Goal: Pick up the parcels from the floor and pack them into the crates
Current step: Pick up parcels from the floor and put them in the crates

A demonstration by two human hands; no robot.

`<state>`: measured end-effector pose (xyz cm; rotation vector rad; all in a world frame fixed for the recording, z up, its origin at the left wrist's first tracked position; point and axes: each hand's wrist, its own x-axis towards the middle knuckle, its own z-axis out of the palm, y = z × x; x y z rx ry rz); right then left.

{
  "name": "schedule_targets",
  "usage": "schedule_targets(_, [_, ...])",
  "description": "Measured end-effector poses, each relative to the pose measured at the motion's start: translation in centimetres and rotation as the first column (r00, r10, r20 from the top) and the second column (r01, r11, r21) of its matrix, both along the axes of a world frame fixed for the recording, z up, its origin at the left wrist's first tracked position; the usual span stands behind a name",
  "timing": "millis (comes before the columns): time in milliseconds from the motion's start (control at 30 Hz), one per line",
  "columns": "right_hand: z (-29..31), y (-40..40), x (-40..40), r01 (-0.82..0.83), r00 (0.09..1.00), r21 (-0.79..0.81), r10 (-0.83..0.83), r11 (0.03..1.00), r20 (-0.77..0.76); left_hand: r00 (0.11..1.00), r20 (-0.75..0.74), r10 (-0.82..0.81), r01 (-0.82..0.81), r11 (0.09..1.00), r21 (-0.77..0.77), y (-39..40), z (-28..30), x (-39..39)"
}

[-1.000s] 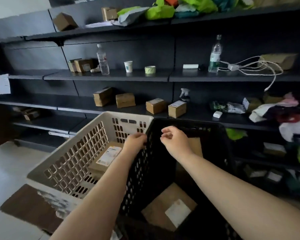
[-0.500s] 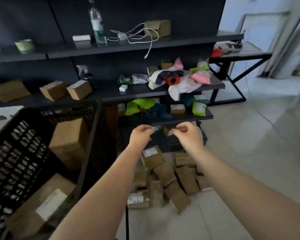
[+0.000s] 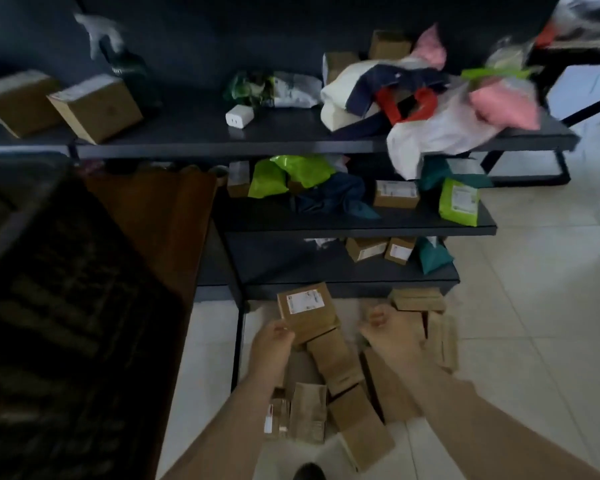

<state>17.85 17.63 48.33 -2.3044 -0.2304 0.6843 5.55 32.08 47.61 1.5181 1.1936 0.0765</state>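
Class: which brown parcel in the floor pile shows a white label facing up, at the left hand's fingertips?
The labelled parcel at the pile's far end, by the left hand; its neighbours show plain cardboard.

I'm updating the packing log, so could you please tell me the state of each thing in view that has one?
Left hand: fingers curled, at the edge of the labelled parcel; grip unclear.
Right hand: fingers loosely curled, holding nothing.
Labelled parcel: tilted, label up, atop the pile.
Parcel pile: still on the floor, unpacked.
Black crate: at left, contents not visible.
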Motion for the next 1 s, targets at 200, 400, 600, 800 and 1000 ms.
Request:
schedule_targets(200, [-17.7, 7.7, 6.0, -0.050, 0.996, -0.033, 0.047, 0.998, -0.081, 0.996, -0.081, 0.040, -0.034, 0.996, 0.077, 5.5, -17.0, 7.2])
schedule_targets(400, [-35.2, 11.1, 10.0, -0.128, 0.992, 0.001, 0.128, 0.992, 0.014, 0.991, -0.125, 0.041, -0.032, 0.997, 0.074, 7.9, -35.2, 12.1])
schedule_targets(600, [-46.7, 13.6, 14.3, 0.038, 0.998, 0.052, -0.035, 0.998, -0.055, 0.956, -0.268, 0.117, -0.106, 0.993, 0.056, 10.7, -46.0, 13.5])
schedule_targets(800, [-48.6, 13.3, 13.6, 0.131, 0.991, 0.061, -0.129, 0.989, -0.047, 0.980, -0.182, 0.078, -0.082, 0.996, -0.016, 9.8, -46.9, 12.9])
schedule_targets(1000, [-37.8, 10.3, 10.9, 0.215, 0.976, 0.117, -0.211, 0.970, -0.048, 0.973, -0.064, 0.223, -0.217, 0.972, 0.088, 5.7, -35.6, 10.6])
